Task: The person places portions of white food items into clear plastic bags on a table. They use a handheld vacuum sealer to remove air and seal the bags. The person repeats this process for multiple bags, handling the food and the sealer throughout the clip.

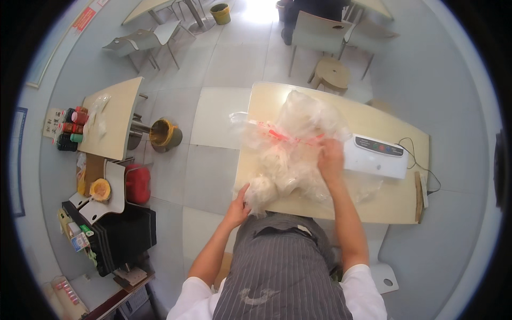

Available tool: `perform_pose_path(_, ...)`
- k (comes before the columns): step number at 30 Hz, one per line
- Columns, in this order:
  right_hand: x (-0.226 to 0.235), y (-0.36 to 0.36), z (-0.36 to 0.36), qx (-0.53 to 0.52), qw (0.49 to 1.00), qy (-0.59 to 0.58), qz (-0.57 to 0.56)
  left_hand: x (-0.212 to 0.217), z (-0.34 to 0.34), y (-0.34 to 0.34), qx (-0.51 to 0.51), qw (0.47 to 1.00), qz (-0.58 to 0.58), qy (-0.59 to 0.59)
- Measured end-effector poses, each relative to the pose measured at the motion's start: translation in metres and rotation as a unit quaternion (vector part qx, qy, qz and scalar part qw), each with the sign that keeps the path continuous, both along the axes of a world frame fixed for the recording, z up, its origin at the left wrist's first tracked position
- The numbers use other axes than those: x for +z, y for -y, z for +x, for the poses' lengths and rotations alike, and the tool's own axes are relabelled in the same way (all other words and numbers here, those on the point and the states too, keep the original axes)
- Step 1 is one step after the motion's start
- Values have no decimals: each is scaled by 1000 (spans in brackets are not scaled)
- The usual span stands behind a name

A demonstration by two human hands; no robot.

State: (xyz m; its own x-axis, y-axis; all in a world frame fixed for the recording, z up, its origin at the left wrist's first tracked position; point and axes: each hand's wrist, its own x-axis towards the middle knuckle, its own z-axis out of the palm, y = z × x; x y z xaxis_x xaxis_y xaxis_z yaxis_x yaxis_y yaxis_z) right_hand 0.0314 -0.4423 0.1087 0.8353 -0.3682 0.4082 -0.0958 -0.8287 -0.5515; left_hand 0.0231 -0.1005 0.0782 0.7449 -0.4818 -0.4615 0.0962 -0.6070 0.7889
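In front of me, several clear plastic bags point(312, 114) lie crumpled together on a pale table, some with red printing or strips. A rounded bag with whitish contents point(261, 189) sits at the near left edge; what is inside cannot be made out. My left hand point(238, 209) grips the left side of this rounded bag, thumb and finger against it. Over the right part of the pile, my right hand point(331, 156) has its fingers curled on the clear plastic, beside a white sealing machine point(376, 156). Its fingertips are partly hidden.
The sealing machine's black cord loops near the table's right edge, by a wooden strip point(418, 197). At left are a second table point(114, 114) with bottles, a bucket point(165, 134) and a red stool point(138, 183). A person point(314, 13) sits at the back by chairs.
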Motion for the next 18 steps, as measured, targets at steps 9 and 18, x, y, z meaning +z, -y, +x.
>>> perform_pose_path(9, 10, 59, 0, 40, 995, 9, -95, -35, -28, -20, 163, 980, -80, -79)
perform_pose_path(18, 24, -64, -4, 307, 949, -33, 66, -81, -47, 6, 272, 952, 40, 132)
